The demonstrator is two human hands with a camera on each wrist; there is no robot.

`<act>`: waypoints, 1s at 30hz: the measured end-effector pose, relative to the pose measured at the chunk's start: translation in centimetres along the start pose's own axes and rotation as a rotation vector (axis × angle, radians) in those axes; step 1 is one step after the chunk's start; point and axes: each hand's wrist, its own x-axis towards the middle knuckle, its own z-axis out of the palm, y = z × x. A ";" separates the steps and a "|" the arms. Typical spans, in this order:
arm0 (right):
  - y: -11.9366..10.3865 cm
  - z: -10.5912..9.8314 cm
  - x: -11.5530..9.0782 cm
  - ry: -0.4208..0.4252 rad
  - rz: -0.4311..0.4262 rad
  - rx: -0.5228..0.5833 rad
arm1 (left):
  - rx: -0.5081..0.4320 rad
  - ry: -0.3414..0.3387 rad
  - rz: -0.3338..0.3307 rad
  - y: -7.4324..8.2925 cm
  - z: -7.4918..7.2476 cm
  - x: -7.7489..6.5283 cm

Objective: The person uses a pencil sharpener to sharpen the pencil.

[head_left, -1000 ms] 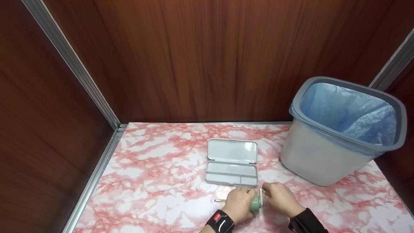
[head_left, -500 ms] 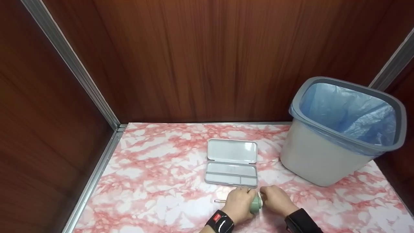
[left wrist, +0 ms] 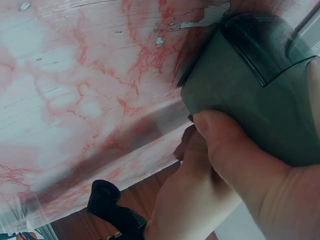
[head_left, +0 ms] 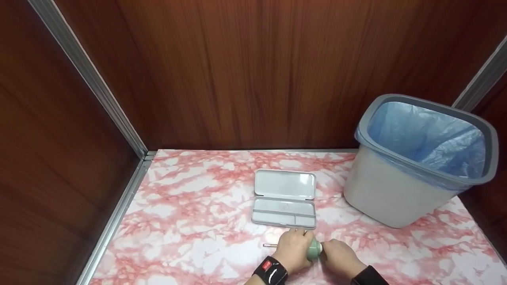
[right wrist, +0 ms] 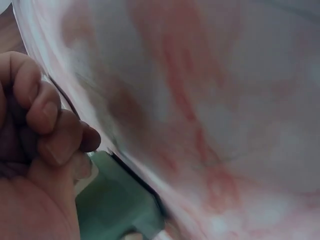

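A green hand-crank pencil sharpener [head_left: 313, 250] lies near the table's front, with my left hand [head_left: 292, 249] gripping it from the left. The left wrist view shows my thumb pressed along the green body [left wrist: 235, 95] beside its dark clear shavings bin [left wrist: 265, 42]. A pencil [head_left: 270, 245] sticks out to the left from under the left hand. At the sharpener's other end, my right hand [head_left: 340, 256] holds the crank with curled fingers. In the right wrist view, a pale piece [right wrist: 86, 181] shows between the thumb and the green body; the crank handle itself is hidden.
A grey pencil case [head_left: 284, 198] lies opened flat just beyond the hands, its compartments bare. To the right stands a bin [head_left: 390, 190] with a blue liner [head_left: 424, 134]. Wooden panels [head_left: 245, 79] enclose the marbled table [head_left: 190, 221] at the back and sides.
My right hand has moved down and round at the crank, and the pale crank arm that stood up is now mostly hidden. The left hand, sharpener and pencil hold their place.
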 end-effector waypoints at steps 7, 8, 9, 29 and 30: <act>-0.1 -0.1 -1.2 -0.029 -0.033 0.022 | 0.004 -0.005 -0.013 0.2 0.1 0.0; -0.2 -0.2 -1.4 -0.044 -0.027 0.026 | 0.006 -0.002 -0.013 0.2 0.1 0.0; -0.3 -0.2 -1.5 -0.058 -0.020 0.029 | 0.009 0.003 -0.013 0.2 0.1 0.0; -1.7 -3.5 -2.8 -0.081 -0.092 0.049 | 0.010 0.012 -0.017 -0.1 0.0 0.0; -1.8 -3.7 -2.8 -0.072 -0.089 0.052 | 0.011 0.015 -0.016 -0.1 0.1 0.0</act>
